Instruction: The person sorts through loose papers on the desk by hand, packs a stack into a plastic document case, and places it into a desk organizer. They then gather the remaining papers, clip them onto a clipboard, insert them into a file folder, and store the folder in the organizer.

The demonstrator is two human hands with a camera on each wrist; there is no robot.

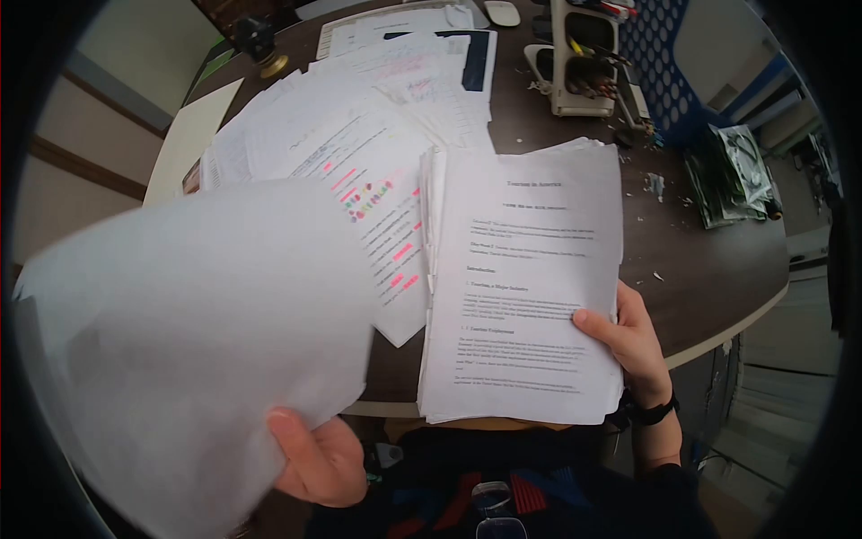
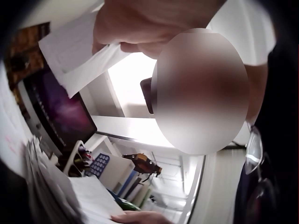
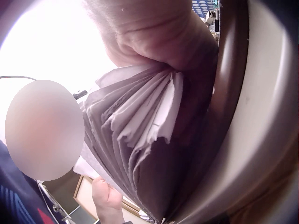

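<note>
In the head view my left hand (image 1: 325,458) pinches a blank-looking sheet of paper (image 1: 206,332) by its lower right edge, thumb on top. The sheet is lifted and tilted at the left, over part of the desk. My right hand (image 1: 633,337) grips a thick stack of papers (image 1: 530,359) by its right edge, thumb on the printed top page headed "Tourism in America". From the right wrist view, the stack's many layers (image 3: 135,116) fan out below the hand. Between both hands lies a page with pink highlighting (image 1: 386,225), partly covered by the sheet.
Loose papers (image 1: 359,81) spread across the back of the dark desk (image 1: 664,269). A pen organizer (image 1: 584,63), a white mouse (image 1: 501,13) and a blue perforated basket (image 1: 660,63) stand at the back. Green-and-white packets (image 1: 736,175) lie at the right edge, near paper scraps (image 1: 655,186).
</note>
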